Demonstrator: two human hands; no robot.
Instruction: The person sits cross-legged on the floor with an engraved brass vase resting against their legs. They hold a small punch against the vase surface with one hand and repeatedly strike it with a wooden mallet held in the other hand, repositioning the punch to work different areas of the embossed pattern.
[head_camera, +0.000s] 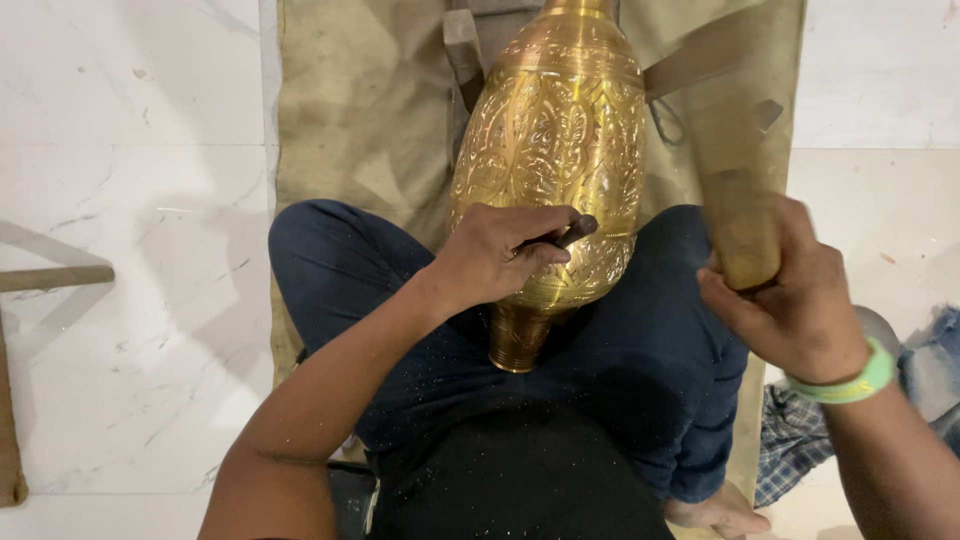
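Note:
A large engraved brass vase (550, 150) lies on its side between my crossed legs, its narrow foot pointing at me. My left hand (500, 255) rests on the vase's lower body and grips a small dark chisel (572, 233), its tip pressed on the metal. My right hand (790, 295) is raised to the right of the vase and holds a wooden mallet (735, 185), which is blurred by motion. A green band sits on my right wrist.
A tan cloth mat (360, 110) lies under the vase on a white marble floor (130, 200). A wooden piece (55, 277) lies at the left edge. Checked and blue fabric (800, 440) is heaped at the lower right. Metal flecks dot my dark trousers.

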